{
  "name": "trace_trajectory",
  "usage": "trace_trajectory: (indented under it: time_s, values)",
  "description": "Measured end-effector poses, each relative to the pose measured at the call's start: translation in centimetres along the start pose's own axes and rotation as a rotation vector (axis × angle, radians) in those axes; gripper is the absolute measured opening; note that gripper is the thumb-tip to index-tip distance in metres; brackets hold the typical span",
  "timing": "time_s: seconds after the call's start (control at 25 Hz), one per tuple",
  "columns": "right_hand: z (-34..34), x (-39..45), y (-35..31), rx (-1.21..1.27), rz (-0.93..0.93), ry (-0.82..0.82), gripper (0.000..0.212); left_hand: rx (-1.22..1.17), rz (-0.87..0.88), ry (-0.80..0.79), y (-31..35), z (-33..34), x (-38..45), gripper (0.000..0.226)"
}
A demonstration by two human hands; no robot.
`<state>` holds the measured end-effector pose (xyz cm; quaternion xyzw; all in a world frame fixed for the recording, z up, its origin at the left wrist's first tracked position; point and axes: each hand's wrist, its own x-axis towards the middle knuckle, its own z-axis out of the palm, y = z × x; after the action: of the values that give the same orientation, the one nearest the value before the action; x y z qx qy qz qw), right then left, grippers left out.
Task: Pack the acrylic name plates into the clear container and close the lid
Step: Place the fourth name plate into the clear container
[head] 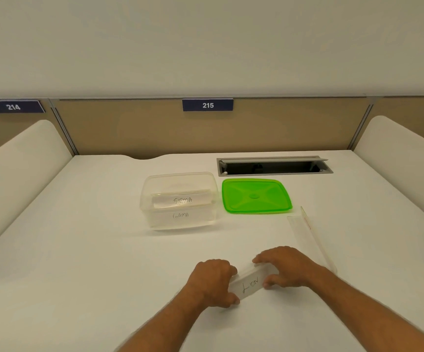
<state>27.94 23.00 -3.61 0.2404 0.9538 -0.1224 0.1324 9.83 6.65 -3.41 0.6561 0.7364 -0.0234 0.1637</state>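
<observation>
Two hands at the near edge of a white desk (79, 224), both on one acrylic name plate marked "LION" (250, 285). Left hand (212, 282) pinches the plate's near-left end between thumb and curled fingers; right hand (283, 266) clamps the far-right end, fingers over the top edge, thumb at the front. Plate's ends are covered by the hands; whether it touches the desk cannot be told.

Clear container (179, 200), open, mid-desk: holds a plate reading "SIGMA" (182, 200) and below it a plate reading "GAMA" (180, 215), its lettering faint through the wall.

Green lid (255, 196): flat on the desk, just right of the container, apart from it.

Further clear plate (310, 237): right of the hands, near the lid, nearly invisible against the desk; lettering not legible, near end hidden behind the right forearm.

Cable tray slot (274, 165), open, behind the lid. Partition labels "215" (208, 105) and "214" (13, 107).
</observation>
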Motion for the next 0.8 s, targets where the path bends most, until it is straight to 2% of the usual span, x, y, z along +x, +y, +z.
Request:
trace_trajectory:
  time_s: [0.28, 0.8]
  values:
    - [-0.5, 0.6, -0.5, -0.047, -0.003, 0.015, 0.068, 0.030, -0.005, 0.009, -0.5, -1.0, -0.2, 0.045]
    - [-6.2, 5.3, -4.1, -0.124, -0.058, 0.163, 0.069, 0.055, -0.076, 0.175, -6.2, -6.7, -0.5, 0.053]
